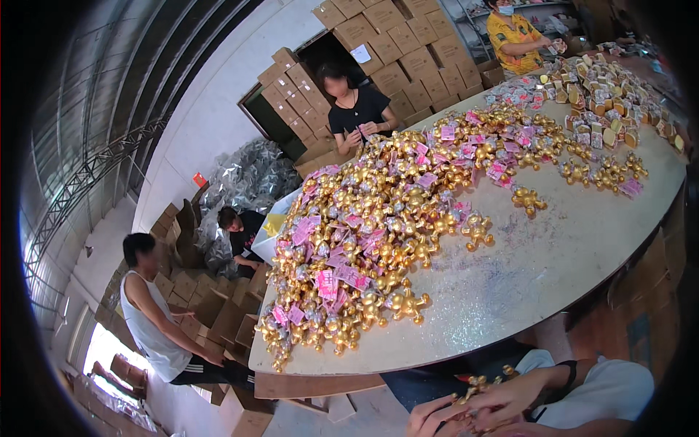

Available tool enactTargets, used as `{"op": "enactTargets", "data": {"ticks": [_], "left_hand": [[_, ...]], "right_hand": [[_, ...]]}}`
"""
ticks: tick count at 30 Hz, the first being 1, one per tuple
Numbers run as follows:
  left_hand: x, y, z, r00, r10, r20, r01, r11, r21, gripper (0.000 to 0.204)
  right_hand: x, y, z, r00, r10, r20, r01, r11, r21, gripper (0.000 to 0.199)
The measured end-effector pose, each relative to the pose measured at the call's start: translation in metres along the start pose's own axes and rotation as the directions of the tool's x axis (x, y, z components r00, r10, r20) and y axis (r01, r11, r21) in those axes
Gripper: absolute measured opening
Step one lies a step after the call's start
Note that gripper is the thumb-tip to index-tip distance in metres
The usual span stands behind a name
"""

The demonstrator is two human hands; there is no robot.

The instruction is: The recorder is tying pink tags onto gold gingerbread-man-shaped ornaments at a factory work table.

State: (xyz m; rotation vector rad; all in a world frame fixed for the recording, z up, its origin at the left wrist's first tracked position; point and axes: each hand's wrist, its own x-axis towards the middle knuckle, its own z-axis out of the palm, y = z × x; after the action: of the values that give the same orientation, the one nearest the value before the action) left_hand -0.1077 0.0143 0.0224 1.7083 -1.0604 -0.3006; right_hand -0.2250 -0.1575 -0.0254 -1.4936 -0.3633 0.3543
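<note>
Hands low at 6 o'clock, below the surface [553, 277] edge: left hand [437, 416] and right hand [510, 397] both closed together on one small gold figurine [480, 382]. Judged step: working on a single piece in the lap (exact operation hidden). The next move likely calls for a reach toward the gold figurine heap [378, 226] at 11 o'clock.

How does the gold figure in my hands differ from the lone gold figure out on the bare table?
The held gold figure sits below the table's edge, partly hidden by the fingers; the lone gold figure lies untouched on the table, fully visible and apart from the big pile. Both look shiny gold and similarly shaped.
</note>
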Motion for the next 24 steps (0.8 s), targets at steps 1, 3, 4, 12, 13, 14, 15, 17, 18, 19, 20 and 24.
{"op": "enactTargets", "data": {"ticks": [1,3,4,12,13,14,15,17,18,19,20,24], "left_hand": [[-0.006,0.000,-0.003,0.945,0.314,0.091,-0.325,0.931,0.165,0.015],[-0.014,-0.003,-0.011,0.794,0.566,0.223,-0.609,0.736,0.297,0.012],[-0.017,-0.006,-0.014,0.799,0.545,0.255,-0.601,0.746,0.288,0.011],[-0.061,-0.037,-0.067,0.900,0.430,-0.064,-0.380,0.849,0.367,0.010],[-0.069,-0.039,-0.067,0.938,0.331,-0.098,-0.302,0.925,0.232,0.012],[-0.077,-0.041,-0.066,0.967,0.228,-0.116,-0.219,0.972,0.089,0.013],[-0.084,-0.043,-0.058,0.938,0.294,-0.185,-0.272,0.953,0.136,0.022],[-0.097,-0.046,-0.038,0.967,0.103,-0.231,-0.141,0.978,-0.152,0.022],[-0.102,-0.048,-0.027,0.976,-0.021,-0.216,-0.060,0.930,-0.363,0.023],[-0.107,-0.051,-0.017,0.976,-0.127,-0.174,0.006,0.823,-0.568,0.023],[-0.109,-0.054,-0.009,0.974,-0.195,-0.112,0.058,0.699,-0.712,0.024],[-0.105,-0.059,-0.014,0.951,-0.241,0.196,0.310,0.722,-0.618,0.024]], "right_hand": [[-0.005,0.000,0.002,0.984,0.161,0.075,-0.148,0.978,-0.149,0.040],[-0.011,-0.001,0.008,1.000,-0.005,-0.030,-0.003,0.966,-0.258,0.039],[-0.012,-0.002,0.011,0.977,-0.180,-0.117,0.124,0.917,-0.379,0.038],[-0.021,-0.008,0.003,0.990,-0.108,-0.090,0.058,0.896,-0.440,0.030],[-0.019,-0.005,0.003,0.996,-0.069,-0.062,0.030,0.872,-0.488,0.028],[-0.017,-0.004,0.001,0.992,-0.096,-0.082,0.042,0.866,-0.498,0.028],[-0.013,-0.003,0.000,0.995,-0.071,-0.066,0.030,0.872,-0.489,0.028],[-0.006,-0.004,-0.005,0.999,-0.041,-0.036,0.020,0.882,-0.471,0.027],[-0.004,-0.006,-0.008,0.994,-0.068,-0.083,0.016,0.862,-0.507,0.026],[-0.002,-0.008,-0.011,0.992,-0.053,-0.115,-0.020,0.831,-0.556,0.025],[-0.002,-0.010,-0.014,0.989,-0.092,-0.118,0.014,0.843,-0.538,0.025],[-0.013,-0.013,-0.027,0.972,-0.020,-0.235,-0.103,0.859,-0.502,0.020]]}}
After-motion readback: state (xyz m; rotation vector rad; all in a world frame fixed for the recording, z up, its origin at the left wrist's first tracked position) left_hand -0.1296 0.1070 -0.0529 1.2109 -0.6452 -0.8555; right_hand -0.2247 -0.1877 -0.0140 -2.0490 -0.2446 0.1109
